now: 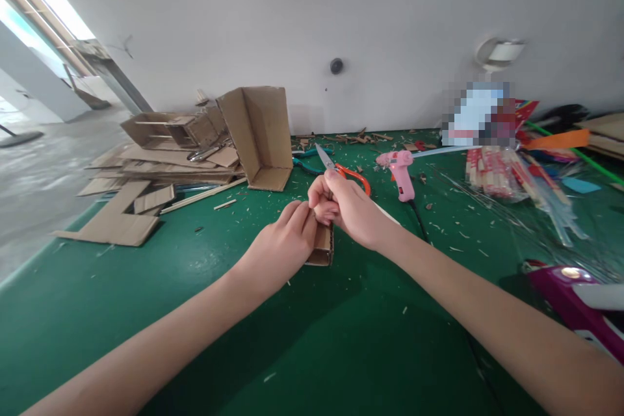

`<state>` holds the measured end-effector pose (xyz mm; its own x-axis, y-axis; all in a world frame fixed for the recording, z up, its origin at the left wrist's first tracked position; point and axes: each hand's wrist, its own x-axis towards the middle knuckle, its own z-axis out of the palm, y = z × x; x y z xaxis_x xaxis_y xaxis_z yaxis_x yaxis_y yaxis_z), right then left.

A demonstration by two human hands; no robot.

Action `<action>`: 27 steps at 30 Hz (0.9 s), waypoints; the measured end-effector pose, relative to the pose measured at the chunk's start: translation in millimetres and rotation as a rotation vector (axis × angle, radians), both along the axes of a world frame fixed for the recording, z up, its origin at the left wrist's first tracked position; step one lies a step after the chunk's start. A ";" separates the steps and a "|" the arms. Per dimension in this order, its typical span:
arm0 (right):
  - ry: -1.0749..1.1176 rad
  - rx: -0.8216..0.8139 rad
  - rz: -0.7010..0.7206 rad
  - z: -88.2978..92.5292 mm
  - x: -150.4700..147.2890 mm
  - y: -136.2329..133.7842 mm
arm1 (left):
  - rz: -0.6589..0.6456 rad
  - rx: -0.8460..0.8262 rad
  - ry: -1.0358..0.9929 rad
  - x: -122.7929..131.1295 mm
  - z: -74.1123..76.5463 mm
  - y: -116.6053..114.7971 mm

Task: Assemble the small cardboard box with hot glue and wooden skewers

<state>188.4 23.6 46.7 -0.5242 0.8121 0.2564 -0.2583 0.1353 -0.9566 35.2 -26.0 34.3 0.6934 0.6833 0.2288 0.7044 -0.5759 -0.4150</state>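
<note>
My left hand [283,244] and my right hand [344,208] meet over the middle of a green table [205,312]. Both are closed on a small piece of cardboard [322,247] held upright between them; only its lower end shows below my fingers. Orange-handled scissors [341,169] lie just behind my right hand, blades pointing to the far left. A pink glue gun [402,172] rests further right, its black cord trailing toward me.
A stack of flat cardboard sheets [160,169] and an open cardboard box [260,136] fill the far left. Bundles of wooden sticks in plastic [502,172] lie at far right. A purple and white device [580,305] sits by my right forearm. Scraps litter the table.
</note>
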 end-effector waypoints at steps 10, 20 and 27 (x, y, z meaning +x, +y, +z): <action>-0.143 0.098 -0.105 -1.2 7.1 0.8 | 0.011 0.003 -0.062 1.7 -1.7 2.1; -0.513 0.355 -0.159 23.2 28.0 6.7 | 0.007 -0.165 -0.062 -5.5 1.9 1.6; -0.457 0.307 -0.061 15.2 27.5 8.3 | 0.021 -0.185 -0.052 -5.7 3.1 0.4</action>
<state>215.9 31.9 61.9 -0.5923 0.7679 0.2438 0.1904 0.4274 -0.8838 29.5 -25.6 37.4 0.6688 0.7314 0.1331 0.7351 -0.6237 -0.2658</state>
